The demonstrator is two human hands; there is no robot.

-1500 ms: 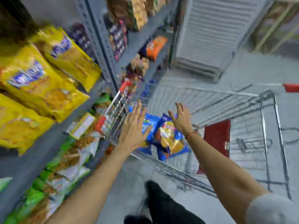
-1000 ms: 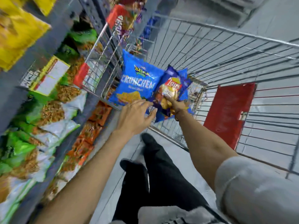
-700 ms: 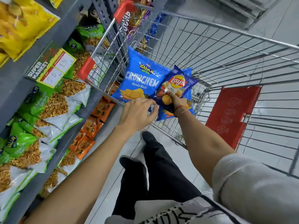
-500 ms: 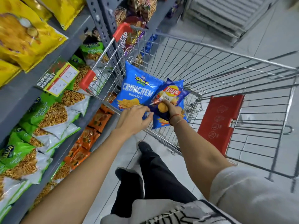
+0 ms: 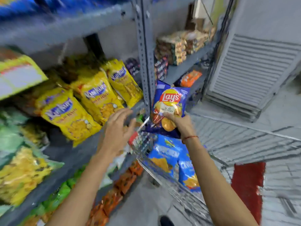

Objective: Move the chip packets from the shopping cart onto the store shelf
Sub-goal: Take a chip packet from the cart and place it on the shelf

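Observation:
My right hand [image 5: 178, 122] grips a dark blue Lay's chip packet [image 5: 169, 103] by its lower part, held upright above the near corner of the wire shopping cart [image 5: 187, 193]. My left hand [image 5: 117, 129] is spread with nothing in it, between the packet and the grey store shelf [image 5: 68, 160]. Light blue Crunchem packets [image 5: 164, 155] lie in the cart below my right wrist. The frame is blurred by motion.
Yellow snack bags [image 5: 96, 95] fill the shelf level beside my left hand. Green bags [image 5: 9, 141] and orange packets [image 5: 123, 181] sit on lower levels. A grey perforated upright [image 5: 145, 54] stands just left of the Lay's packet. The cart's red seat flap [image 5: 247, 183] is at right.
My right hand has lifted the Lay's packet up out of the cart. My left hand let go of the Crunchem packet and rose toward the shelf. The view swung upward.

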